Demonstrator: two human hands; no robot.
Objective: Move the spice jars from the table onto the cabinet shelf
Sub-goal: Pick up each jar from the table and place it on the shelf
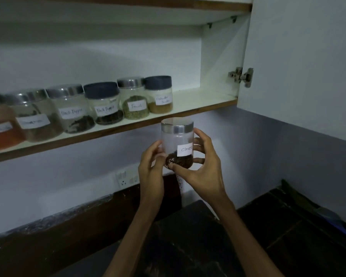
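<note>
A clear cloves jar [177,141] with a steel lid and a white "Cloves" label is held upright in the air, just below the front edge of the cabinet shelf [198,100]. My left hand [151,168] grips its left side and my right hand [203,166] wraps its right side and base. Several labelled spice jars stand in a row on the shelf: coriander powder [160,96], fennel [134,98], two black pepper jars [105,104] and more to the left, blurred.
The shelf has bare room to the right of the coriander jar. The open cabinet door [300,62] with its hinge [242,75] hangs at the right. A wall socket [126,178] sits below the shelf. A dark countertop [278,236] lies underneath.
</note>
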